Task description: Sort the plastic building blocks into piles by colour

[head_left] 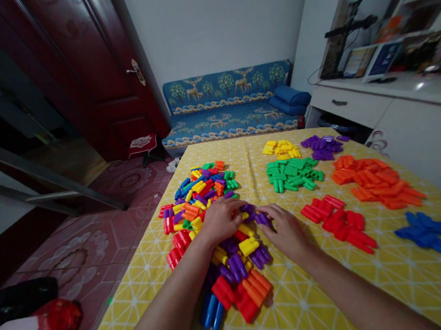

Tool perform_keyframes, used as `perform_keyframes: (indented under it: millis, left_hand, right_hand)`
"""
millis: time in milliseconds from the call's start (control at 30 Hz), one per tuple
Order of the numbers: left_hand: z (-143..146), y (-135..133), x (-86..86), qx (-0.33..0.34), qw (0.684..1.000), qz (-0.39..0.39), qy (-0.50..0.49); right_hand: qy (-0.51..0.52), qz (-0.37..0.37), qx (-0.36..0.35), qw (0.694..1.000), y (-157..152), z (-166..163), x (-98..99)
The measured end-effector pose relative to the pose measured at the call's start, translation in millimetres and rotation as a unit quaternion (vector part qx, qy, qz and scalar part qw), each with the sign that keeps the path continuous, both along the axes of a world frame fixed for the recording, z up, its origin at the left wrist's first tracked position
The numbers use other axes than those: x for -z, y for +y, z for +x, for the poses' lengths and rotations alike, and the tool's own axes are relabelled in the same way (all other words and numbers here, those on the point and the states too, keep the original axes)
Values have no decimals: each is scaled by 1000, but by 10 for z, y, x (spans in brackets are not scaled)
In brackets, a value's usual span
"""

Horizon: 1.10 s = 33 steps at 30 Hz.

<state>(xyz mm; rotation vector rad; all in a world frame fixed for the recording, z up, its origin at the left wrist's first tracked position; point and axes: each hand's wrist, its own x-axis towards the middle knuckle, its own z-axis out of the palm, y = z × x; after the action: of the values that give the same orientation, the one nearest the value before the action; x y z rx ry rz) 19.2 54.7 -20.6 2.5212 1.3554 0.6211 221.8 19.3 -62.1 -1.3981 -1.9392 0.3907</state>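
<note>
A mixed heap of coloured plastic pieces [200,198] lies on the left of a table with a yellow patterned cloth [298,304]. My left hand [220,220] rests on the heap, fingers curled around purple pieces [249,209]. My right hand [286,231] is beside it, its fingertips pinched on a purple piece [263,218]. The two hands nearly touch at the purple pieces.
Sorted piles lie to the right: yellow [282,149], purple [323,146], green [293,174], orange [375,180], red [340,220], blue [438,231]. A blue sofa [230,103] stands beyond the table, a dark red door [107,66] at the left, a white cabinet [396,115] at the right.
</note>
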Motion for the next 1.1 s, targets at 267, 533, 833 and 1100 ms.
perform_keyframes:
  millis: [267,533,833,1100]
  left_hand:
    - [11,8,8,31,999,-4,-16]
    - [-2,12,23,-8,1000,-11,-21]
    - [-4,26,10,-23,999,-20,-14]
    - [-4,28,3,-26,999,-26,-15]
  right_hand:
    - [-181,33,-70,980,-1,-108,-141]
    - [-149,32,-56,987,-1,-108,-181]
    - [-126,13,100,987,38,-50,-100]
    - [-36,-17,95,995,99,91,-55]
